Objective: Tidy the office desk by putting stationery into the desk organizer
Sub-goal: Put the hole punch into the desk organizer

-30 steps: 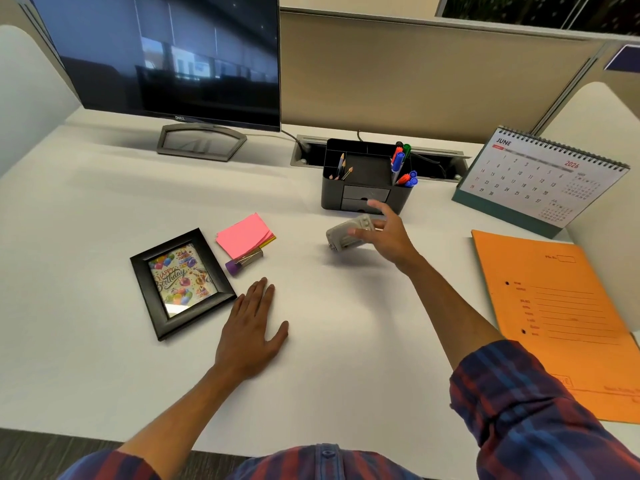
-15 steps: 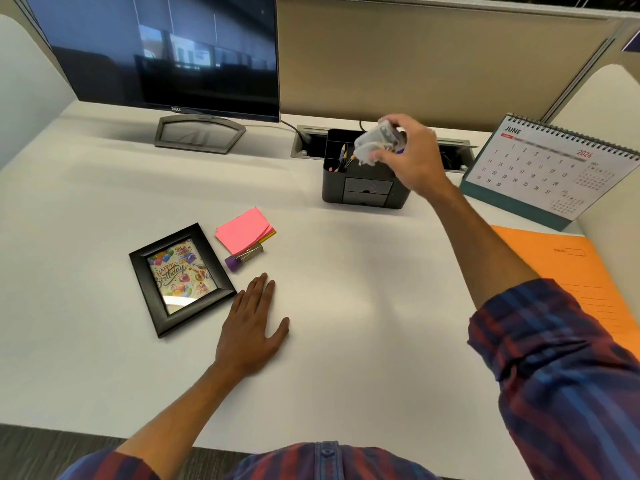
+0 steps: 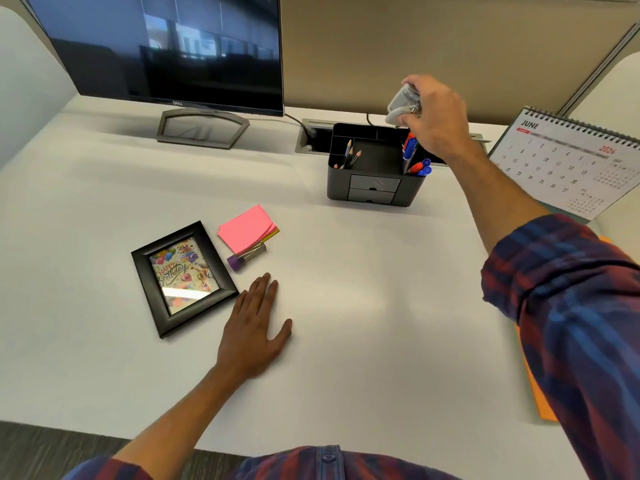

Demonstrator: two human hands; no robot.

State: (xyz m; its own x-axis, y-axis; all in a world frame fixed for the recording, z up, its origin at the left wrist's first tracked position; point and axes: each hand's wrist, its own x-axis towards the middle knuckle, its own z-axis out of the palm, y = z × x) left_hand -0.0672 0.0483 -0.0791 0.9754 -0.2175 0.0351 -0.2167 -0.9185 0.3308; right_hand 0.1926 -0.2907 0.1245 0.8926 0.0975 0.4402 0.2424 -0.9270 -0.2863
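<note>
My right hand (image 3: 436, 116) grips a grey stapler (image 3: 400, 103) and holds it tilted just above the back right part of the black desk organizer (image 3: 374, 188). The organizer stands at the back of the desk, with pencils (image 3: 348, 155) in its left slot and blue and red pens (image 3: 415, 157) on its right. A pink sticky note pad (image 3: 247, 227) and a small purple-capped tube (image 3: 244, 258) lie left of centre. My left hand (image 3: 254, 327) rests flat on the desk, fingers straight, beside the picture frame.
A black picture frame (image 3: 138, 258) with a birthday card lies at the left. A monitor (image 3: 166, 46) stands at the back left, a June desk calendar (image 3: 568, 161) at the back right, and an orange folder (image 3: 535, 393) lies under my right sleeve.
My right hand lifted the stapler off the desk and carried it up and back, from in front of the organizer to above its rear right. The left hand stayed put.
</note>
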